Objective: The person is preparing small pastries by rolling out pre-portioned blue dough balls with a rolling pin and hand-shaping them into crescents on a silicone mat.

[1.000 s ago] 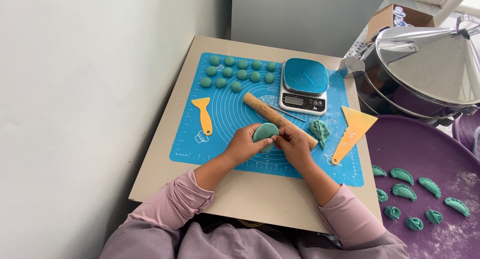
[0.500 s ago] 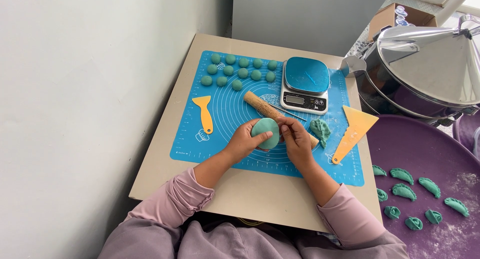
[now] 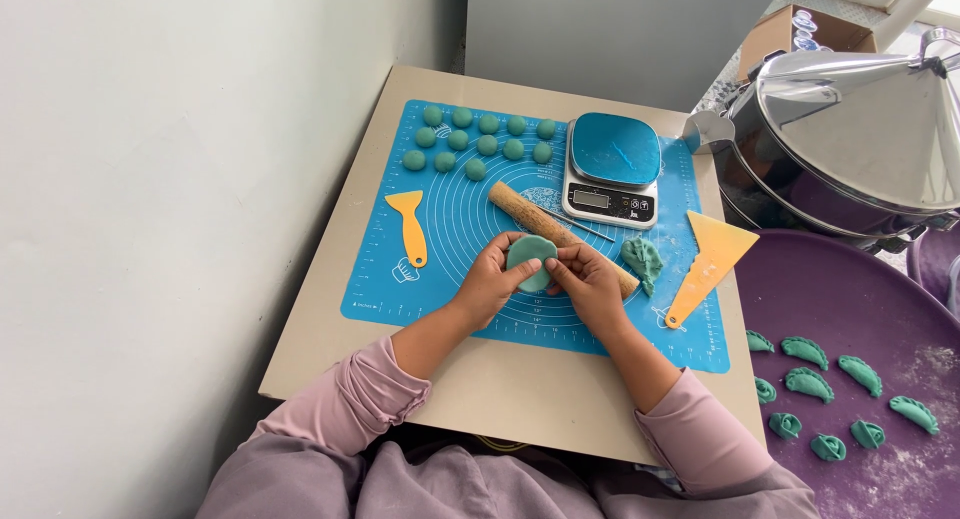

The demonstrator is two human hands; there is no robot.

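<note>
Flattened now — green dough disc [image 3: 531,260] between both hands' fingers [image 3: 512,270].

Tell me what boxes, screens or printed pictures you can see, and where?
Scale screen: small grey rectangle on the scale's white front, mid-mat.
Cardboard box: brown, top right behind the steel pot.
Mat: blue, white circles and rulers, small chef-hat drawing near its left edge.

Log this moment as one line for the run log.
left hand: holds dough disc | right hand: fingers on disc edge | rolling pin: on mat behind hands | dough balls: far left of mat
</note>
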